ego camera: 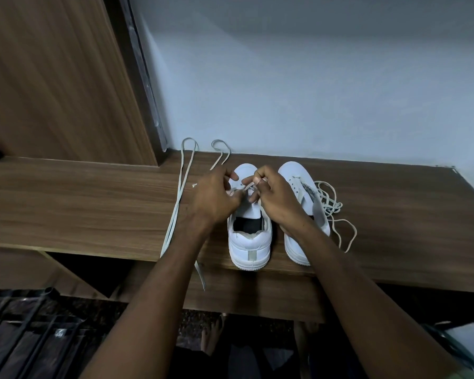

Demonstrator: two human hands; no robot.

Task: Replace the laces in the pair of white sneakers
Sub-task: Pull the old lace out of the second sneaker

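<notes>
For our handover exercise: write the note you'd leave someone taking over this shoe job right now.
Left hand and right hand both pinch a lace over the left sneaker.
Right sneaker stands beside it, unlaced; a tangled lace lies to its right.
A long lace lies at the left, trailing off the shelf edge.
Done: little. Left: lace both.

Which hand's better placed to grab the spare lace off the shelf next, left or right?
Left, probably. The spare lace lies on the wooden shelf just outside the left hand. The right hand pinches the lace at the left sneaker and would have to cross over.
</notes>
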